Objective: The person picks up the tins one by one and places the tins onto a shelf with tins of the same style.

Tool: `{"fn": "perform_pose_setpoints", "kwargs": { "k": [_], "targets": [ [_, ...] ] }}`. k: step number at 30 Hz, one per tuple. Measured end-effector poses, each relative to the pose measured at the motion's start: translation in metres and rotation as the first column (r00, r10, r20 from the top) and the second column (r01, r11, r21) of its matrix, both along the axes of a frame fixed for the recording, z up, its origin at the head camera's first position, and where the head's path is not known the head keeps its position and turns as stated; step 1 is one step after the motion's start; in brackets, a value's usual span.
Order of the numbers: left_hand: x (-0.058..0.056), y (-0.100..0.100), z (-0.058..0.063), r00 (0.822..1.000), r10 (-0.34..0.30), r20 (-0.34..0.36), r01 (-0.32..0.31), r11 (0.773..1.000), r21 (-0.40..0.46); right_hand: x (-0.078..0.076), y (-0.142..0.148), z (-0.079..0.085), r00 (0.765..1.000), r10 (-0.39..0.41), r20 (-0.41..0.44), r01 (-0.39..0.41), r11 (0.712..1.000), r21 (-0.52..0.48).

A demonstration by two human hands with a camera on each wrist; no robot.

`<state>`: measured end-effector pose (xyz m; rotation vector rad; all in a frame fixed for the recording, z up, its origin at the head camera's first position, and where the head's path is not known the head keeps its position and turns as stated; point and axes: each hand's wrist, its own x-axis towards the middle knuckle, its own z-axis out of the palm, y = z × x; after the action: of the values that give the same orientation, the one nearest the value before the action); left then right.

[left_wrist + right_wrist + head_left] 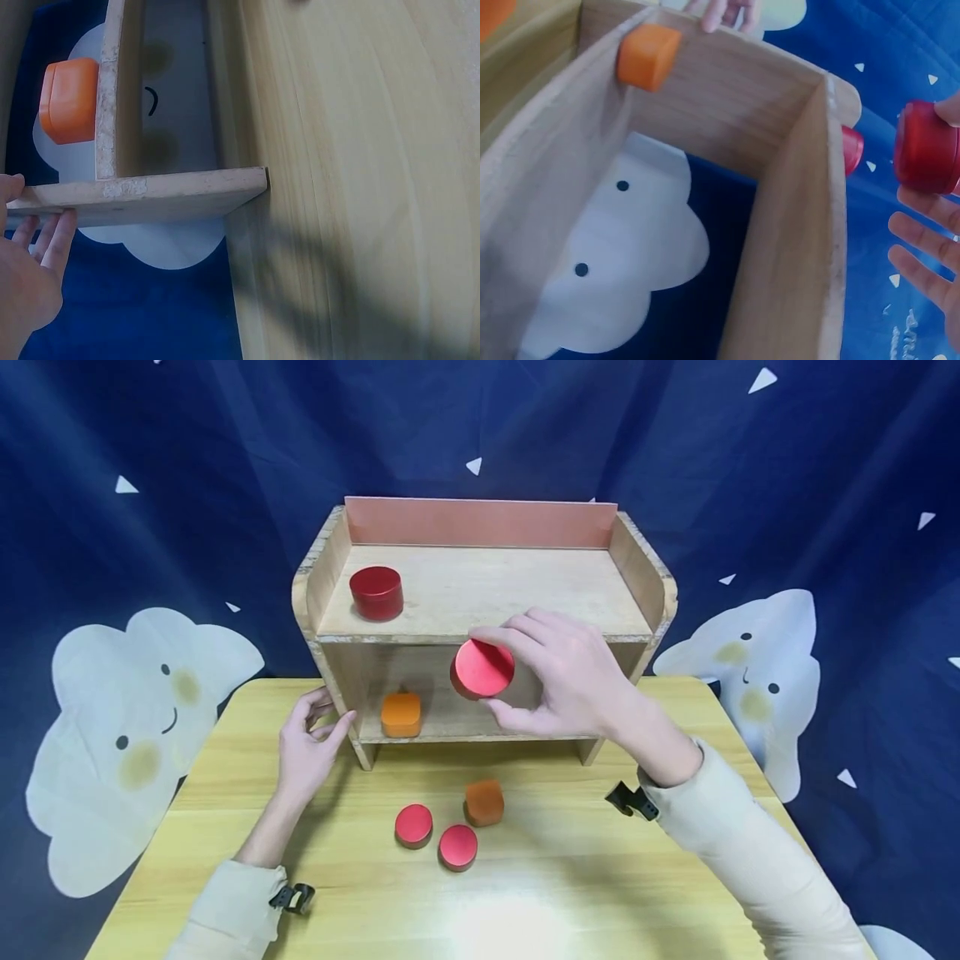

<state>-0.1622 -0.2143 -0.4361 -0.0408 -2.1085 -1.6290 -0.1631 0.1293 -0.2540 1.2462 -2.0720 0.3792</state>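
Observation:
My right hand (558, 681) pinches a red round tin (483, 668) between thumb and fingers, in front of the wooden shelf's (480, 589) upper board. In the right wrist view the held red tin (928, 146) shows its side, with three fingers spread below it. My left hand (311, 743) grips the shelf's left side panel (187, 191), thumb on one face and fingers on the other. A darker red round tin (377, 593) stands at the left of the upper board. An orange square tin (401, 716) sits at the left of the lower board.
On the table (225, 793) before the shelf lie two red round tins, one at left (413, 825) and another beside it (457, 847), with an orange-brown square tin (484, 802) close behind. A dark blue curtain (480, 410) with cloud and star figures hangs behind.

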Motion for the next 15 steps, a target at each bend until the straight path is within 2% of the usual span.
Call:
{"fn": "perform_pose_setpoints", "kwargs": {
  "k": [9,15],
  "targets": [
    [0.0,0.002,0.001,1.0,0.011,0.006,-0.011,0.999,0.032,-0.011,-0.015,0.017,1.0,-0.023,-0.005,0.023,0.999,0.027],
    [0.001,0.002,0.002,1.0,0.012,0.01,-0.012,1.0,0.028,-0.025,-0.026,0.024,0.995,-0.071,0.07,0.066,0.995,0.074]
  ]
}}
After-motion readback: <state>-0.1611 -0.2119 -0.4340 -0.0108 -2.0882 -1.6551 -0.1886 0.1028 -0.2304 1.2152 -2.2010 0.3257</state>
